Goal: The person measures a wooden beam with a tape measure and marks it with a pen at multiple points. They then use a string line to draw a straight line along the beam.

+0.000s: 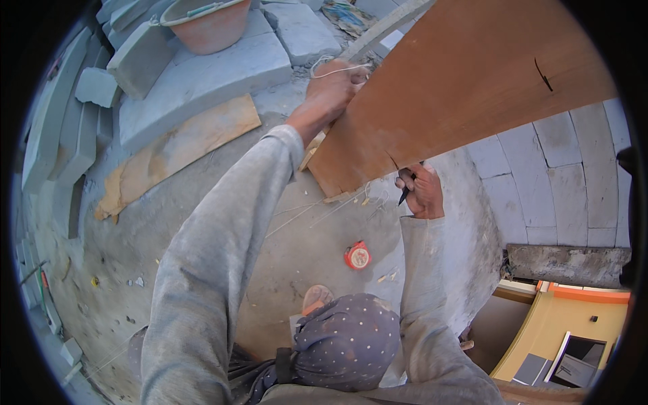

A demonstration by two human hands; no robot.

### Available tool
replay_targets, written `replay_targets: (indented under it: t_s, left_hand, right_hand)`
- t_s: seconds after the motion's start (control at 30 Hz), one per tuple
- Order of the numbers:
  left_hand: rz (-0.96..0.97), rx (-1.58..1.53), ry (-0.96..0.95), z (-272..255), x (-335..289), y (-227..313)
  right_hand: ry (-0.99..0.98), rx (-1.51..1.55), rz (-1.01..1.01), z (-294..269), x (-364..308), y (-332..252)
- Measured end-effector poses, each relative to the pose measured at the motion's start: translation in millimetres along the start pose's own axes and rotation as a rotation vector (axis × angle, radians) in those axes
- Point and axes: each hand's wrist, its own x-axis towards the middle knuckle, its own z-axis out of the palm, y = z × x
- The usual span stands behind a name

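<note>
A wide reddish-brown wooden board (432, 101) slants from the upper right down to the middle, with a small crack near its lower edge. At its left edge is my left hand (332, 89), fingers curled, with a thin white string (322, 63) looped about it. The fingertips are partly hidden, so their exact hold on string and board is unclear. Below the board's right edge, my right hand (426, 192) is closed round a dark pen-like marking tool (403, 196). Its upper fingers reach the board's edge. A red tape measure (358, 255) lies on the concrete below both hands.
Pale blocks (202, 88) are stacked at the upper left, under a dusty bucket (206, 27). A stained plank (182, 152) lies beside them. A block wall (540, 175) rises on the right, with a yellow building (574, 337) beyond. String and chips litter the concrete floor (290, 229).
</note>
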Motion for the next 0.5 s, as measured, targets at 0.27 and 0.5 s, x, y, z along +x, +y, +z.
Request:
replay_targets:
  t_s: [0.27, 0.5]
  left_hand:
    - [-0.194, 0.072, 0.126, -24, -104, -21]
    - [-0.399, 0.013, -0.147, -14, -175, -12]
  right_hand:
    - [0.313, 0.110, 0.144, -39, -30, 82]
    - [0.299, 0.106, 0.134, -30, -8, 104]
